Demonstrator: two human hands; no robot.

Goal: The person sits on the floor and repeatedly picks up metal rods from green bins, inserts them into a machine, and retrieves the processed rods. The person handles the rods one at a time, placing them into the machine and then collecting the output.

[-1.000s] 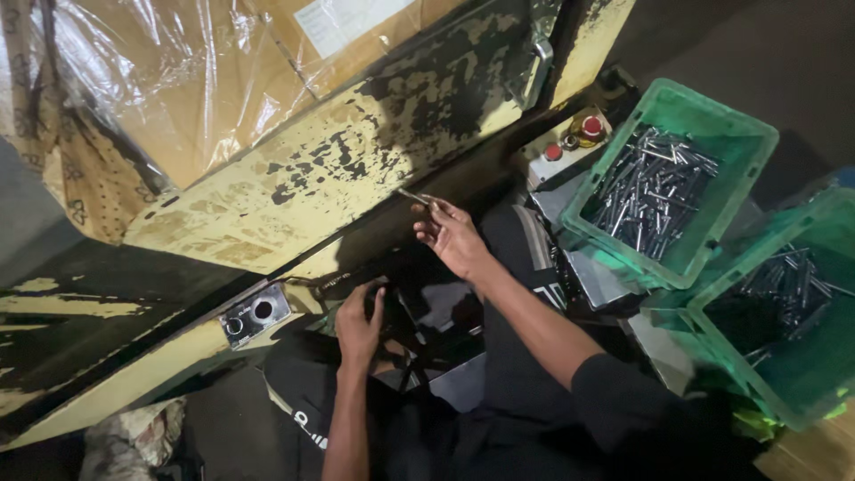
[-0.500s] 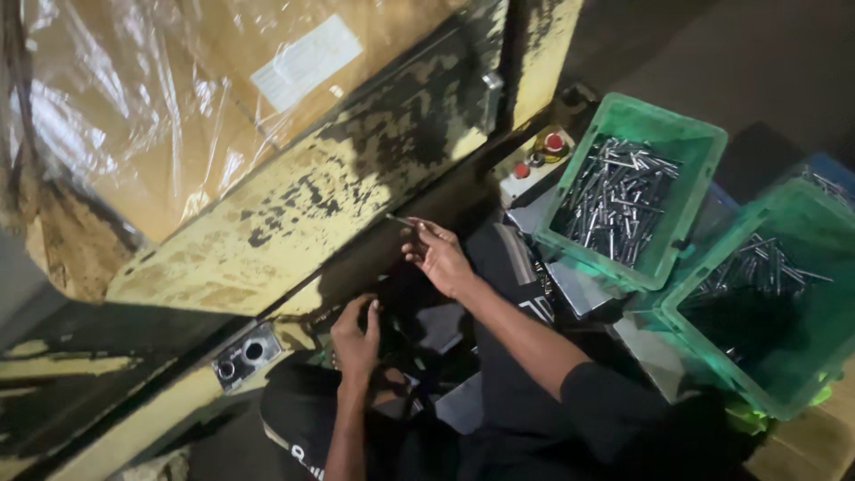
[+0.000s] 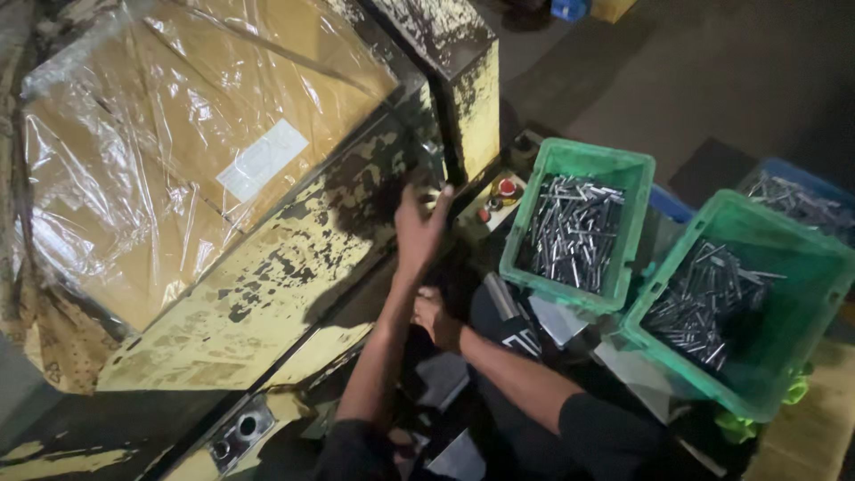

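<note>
Filling the left half: yellow machine (image 3: 267, 294), paint chipped black, with a plastic-wrapped cardboard box (image 3: 178, 169) on top. Right side: two green crates (image 3: 579, 169) (image 3: 784, 267) of metal pins, a blue crate (image 3: 802, 191) behind. Red buttons (image 3: 506, 187) sit between machine and near crate. Left hand (image 3: 420, 227) raised, fingers spread, flat against the machine's dark upright edge, gripping nothing. Right hand (image 3: 435, 318) lower, just below it, curled in shadow; can't tell if it holds anything. Hands apart.
</note>
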